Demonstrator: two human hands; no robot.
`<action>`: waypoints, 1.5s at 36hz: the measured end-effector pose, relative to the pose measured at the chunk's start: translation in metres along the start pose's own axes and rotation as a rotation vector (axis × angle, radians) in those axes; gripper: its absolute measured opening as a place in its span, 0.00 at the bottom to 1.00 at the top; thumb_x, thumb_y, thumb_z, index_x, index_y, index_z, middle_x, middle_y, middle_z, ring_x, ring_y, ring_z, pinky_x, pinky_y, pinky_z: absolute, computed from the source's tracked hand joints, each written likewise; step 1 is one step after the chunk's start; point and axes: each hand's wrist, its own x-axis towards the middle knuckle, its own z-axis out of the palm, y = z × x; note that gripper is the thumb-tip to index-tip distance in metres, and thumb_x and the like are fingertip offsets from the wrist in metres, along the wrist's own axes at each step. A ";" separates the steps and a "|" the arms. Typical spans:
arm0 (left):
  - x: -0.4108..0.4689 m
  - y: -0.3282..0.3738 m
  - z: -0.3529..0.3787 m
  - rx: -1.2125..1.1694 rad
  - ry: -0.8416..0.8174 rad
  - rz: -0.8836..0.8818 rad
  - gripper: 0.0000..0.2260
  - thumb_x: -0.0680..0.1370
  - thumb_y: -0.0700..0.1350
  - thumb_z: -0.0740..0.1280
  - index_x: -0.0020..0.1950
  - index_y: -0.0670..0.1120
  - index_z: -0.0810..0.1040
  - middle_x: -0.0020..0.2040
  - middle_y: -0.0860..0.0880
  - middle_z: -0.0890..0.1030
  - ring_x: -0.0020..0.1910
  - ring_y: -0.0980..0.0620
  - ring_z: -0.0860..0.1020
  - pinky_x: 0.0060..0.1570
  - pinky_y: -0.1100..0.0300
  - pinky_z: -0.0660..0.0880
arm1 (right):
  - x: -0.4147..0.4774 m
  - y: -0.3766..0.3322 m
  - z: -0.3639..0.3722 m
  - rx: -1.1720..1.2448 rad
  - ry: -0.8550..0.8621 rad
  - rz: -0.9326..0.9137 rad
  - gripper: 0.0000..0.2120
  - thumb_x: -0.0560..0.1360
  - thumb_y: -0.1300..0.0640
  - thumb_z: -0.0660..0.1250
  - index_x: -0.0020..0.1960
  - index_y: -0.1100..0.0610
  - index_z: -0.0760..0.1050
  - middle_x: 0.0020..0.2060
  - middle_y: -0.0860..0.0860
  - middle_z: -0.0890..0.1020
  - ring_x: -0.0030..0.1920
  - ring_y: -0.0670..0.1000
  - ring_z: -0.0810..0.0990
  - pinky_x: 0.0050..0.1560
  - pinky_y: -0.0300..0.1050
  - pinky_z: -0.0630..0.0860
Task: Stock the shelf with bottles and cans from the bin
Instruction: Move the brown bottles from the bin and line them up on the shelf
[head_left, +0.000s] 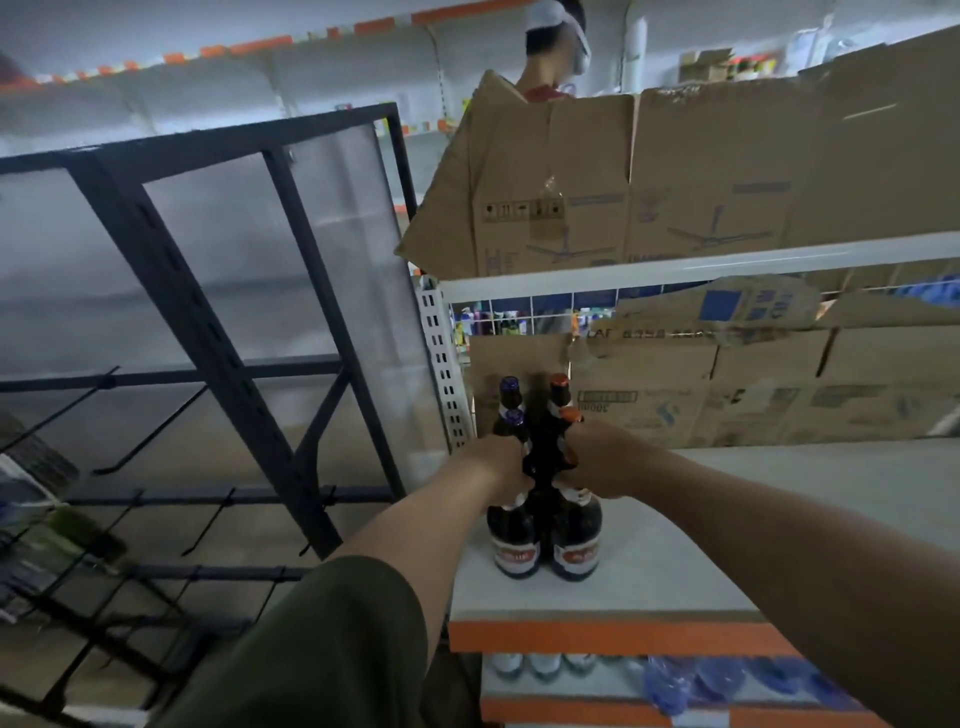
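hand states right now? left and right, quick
Left hand: grips the front blue-capped bottle by its neck.
Right hand: grips the front orange-capped bottle by its neck.

- The light is dim, cool and bluish throughout.
- A pale glare streak runs along the white shelf rail (727, 263).
- The dark bottles (519, 545) read almost black, their labels soft and unreadable.
- Blur smears the wire rack (223, 571) at lower left and the print on the cartons (701, 208).
- Wide-angle distortion bends the dark frame (208, 332) and the shelf rail toward the borders.
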 end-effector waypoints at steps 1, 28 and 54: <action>0.000 0.002 0.000 -0.004 0.000 -0.003 0.16 0.84 0.49 0.63 0.67 0.42 0.75 0.60 0.41 0.81 0.55 0.42 0.81 0.50 0.53 0.78 | 0.002 -0.002 -0.002 -0.004 0.006 -0.024 0.15 0.75 0.50 0.70 0.54 0.61 0.78 0.47 0.56 0.79 0.48 0.57 0.78 0.47 0.45 0.73; -0.001 0.018 -0.007 0.027 -0.082 -0.062 0.21 0.86 0.49 0.60 0.78 0.44 0.66 0.68 0.41 0.75 0.49 0.46 0.76 0.50 0.55 0.75 | -0.006 0.003 -0.006 0.156 -0.041 0.078 0.15 0.71 0.55 0.76 0.37 0.55 0.69 0.37 0.56 0.81 0.37 0.55 0.83 0.40 0.49 0.82; -0.005 0.016 -0.007 -0.005 -0.084 -0.057 0.19 0.86 0.48 0.60 0.74 0.42 0.69 0.66 0.40 0.77 0.48 0.45 0.76 0.49 0.55 0.73 | -0.012 0.005 -0.003 0.181 0.004 0.036 0.11 0.72 0.54 0.73 0.48 0.60 0.76 0.41 0.55 0.80 0.43 0.54 0.80 0.46 0.50 0.80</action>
